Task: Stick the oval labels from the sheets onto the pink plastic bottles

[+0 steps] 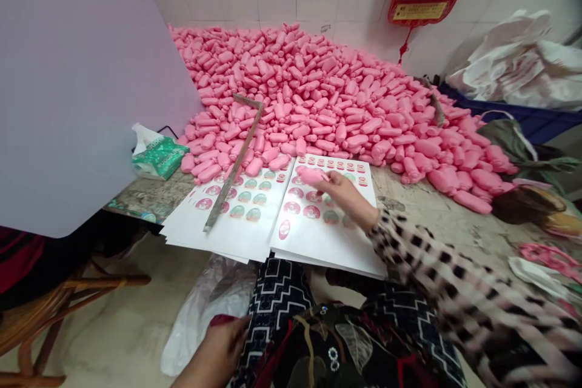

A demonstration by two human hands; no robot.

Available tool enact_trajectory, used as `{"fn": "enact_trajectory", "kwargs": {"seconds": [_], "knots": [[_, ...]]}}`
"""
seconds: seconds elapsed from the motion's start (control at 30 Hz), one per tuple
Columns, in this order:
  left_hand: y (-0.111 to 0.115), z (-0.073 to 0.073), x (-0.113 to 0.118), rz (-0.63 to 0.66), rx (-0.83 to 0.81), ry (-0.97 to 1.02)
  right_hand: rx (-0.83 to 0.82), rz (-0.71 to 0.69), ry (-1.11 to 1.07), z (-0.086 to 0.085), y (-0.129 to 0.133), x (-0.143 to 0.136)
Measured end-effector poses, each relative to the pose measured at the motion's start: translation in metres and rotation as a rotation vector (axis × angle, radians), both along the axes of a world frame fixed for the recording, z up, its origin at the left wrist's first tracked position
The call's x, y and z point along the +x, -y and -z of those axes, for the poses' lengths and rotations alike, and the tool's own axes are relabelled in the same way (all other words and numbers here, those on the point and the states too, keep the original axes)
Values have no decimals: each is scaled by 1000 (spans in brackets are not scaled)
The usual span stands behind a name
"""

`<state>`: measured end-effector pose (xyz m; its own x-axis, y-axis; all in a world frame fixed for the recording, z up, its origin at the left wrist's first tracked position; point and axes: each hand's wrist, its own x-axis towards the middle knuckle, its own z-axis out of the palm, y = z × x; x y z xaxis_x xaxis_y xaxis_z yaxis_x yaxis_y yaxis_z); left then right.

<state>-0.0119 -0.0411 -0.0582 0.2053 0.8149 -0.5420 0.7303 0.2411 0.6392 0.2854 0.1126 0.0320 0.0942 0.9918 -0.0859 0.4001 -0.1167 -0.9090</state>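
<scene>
Leaf-print top [354, 348] nearest; left hand [226, 342] low beside patterned trousers [282, 291], off surface [425, 201], cannot tell if holding anything

Right hand [348, 194] pinches pink bottle-shaped piece [312, 176] by one end, fingers closed, over right-hand sheets [327, 242] at surface's near edge

Piece probably light, smooth, slightly squeezable; best gripped round body

Metal bar [237, 163] across left-hand sheets [248, 242] covers some stickers [237, 211]; pink heap [291, 85] crowds far edge

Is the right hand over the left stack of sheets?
No, the right hand holds a pink piece over the right stack.
</scene>
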Motion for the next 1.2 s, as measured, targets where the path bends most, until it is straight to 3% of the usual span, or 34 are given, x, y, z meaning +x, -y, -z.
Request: {"fn": "enact_trajectory", "kwargs": {"seconds": [0.13, 0.2, 0.27, 0.33, 0.4, 0.53, 0.6, 0.7, 0.87, 1.2], "knots": [[-12, -45, 51, -360, -88, 776, -36, -270, -418, 12, 94, -47], [-19, -55, 78, -528, -103, 1064, -54, -414, -378, 19, 122, -59], [-27, -58, 93, -650, -77, 1173, -60, -525, -287, 23, 130, -55], [-37, -57, 96, -708, 57, 1109, -50, -521, -185, 24, 120, -43], [-48, -54, 89, -625, 265, 873, 1, -413, 15, 25, 103, -30], [-63, -50, 78, -134, 603, 281, 124, -233, 515, 28, 76, -28], [-65, -50, 79, 61, 646, 94, 145, -202, 646, 28, 70, -38], [-62, -50, 86, 205, 595, -110, 133, -184, 776, 28, 64, -51], [-56, -47, 93, 261, 618, -232, 91, -200, 899, 28, 57, -59], [-51, -32, 93, 253, 690, -211, 114, -235, 909, 29, 56, -56]]}}
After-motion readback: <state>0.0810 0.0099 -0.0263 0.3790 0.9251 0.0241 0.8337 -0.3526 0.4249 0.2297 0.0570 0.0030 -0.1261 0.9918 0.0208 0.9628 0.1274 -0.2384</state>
